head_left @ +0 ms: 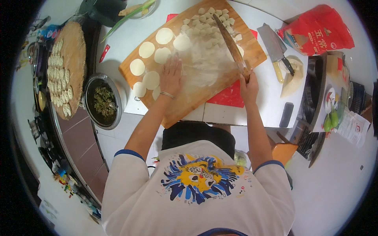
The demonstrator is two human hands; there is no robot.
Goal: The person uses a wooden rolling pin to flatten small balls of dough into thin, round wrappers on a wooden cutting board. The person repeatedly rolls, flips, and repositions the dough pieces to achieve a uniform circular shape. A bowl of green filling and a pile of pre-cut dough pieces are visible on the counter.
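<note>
My right hand (249,86) is closed round the near end of a long wooden rolling pin (230,43), which slants away to the far left above the board. My left hand (171,76) lies with its fingers stretched out on the floury wooden board (248,51), beside several round dough wrappers. One dough wrapper (162,55) lies just past its fingertips, another dough wrapper (151,80) to its left. Many small dough pieces (202,26) are gathered at the board's far side, partly hidden behind the pin. Flour whitens the middle of the board.
On the left, a metal bowl (91,110) holds chopped green filling, near a round board (76,51) with rows of dumplings. At right lie a cleaver (271,41), a black-handled knife (289,67), a red bag (319,31) and a dark phone-like object (286,114). A red mat (230,96) shows under the board.
</note>
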